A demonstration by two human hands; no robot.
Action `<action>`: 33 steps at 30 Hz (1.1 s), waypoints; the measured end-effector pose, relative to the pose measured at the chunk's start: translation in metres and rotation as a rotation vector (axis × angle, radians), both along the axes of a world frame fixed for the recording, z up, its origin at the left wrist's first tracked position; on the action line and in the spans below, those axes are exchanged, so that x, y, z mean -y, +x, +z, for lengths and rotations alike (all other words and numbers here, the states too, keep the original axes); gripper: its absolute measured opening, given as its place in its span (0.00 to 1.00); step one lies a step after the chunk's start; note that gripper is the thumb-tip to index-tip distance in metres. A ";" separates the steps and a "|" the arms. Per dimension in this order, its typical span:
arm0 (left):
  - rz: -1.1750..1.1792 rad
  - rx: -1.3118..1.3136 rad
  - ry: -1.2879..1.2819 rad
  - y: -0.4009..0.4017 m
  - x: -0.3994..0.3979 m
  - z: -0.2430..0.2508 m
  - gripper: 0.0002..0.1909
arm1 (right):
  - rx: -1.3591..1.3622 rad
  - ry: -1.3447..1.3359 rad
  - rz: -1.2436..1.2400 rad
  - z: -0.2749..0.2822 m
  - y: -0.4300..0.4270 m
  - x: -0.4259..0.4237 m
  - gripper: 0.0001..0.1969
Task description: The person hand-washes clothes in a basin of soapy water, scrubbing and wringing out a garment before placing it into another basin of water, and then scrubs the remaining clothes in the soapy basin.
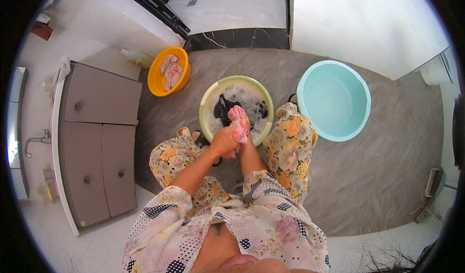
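Observation:
My left hand point(224, 142) and my right hand point(245, 122) are closed around a wet pink-and-white cloth point(238, 122), bunched between them. Suds cling to the cloth, and fingers hide part of it. Both hands are above the near part of a pale green plastic basin point(269, 95). Foamy water point(250, 95) fills the basin's lower part. A black cloth point(223, 107) lies in the suds, partly under the water.
On the left stand an orange basin point(152, 78) holding a pinkish cloth point(172, 71), a bottle point(140, 58) and a grey vanity cabinet point(103, 91). A light blue basin point(334, 100) stands at right, by my knee point(294, 135). A black marble sill point(236, 39) crosses the doorway.

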State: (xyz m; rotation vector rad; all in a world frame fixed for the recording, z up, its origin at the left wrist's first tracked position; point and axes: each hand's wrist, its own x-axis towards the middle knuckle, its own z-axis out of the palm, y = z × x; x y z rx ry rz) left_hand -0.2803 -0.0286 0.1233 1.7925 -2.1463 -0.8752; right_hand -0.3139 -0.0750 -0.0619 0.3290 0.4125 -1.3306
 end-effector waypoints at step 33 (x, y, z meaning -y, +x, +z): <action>0.297 0.180 0.036 0.072 0.095 -0.230 0.24 | -2.096 -0.166 0.436 -0.079 -0.025 0.050 0.20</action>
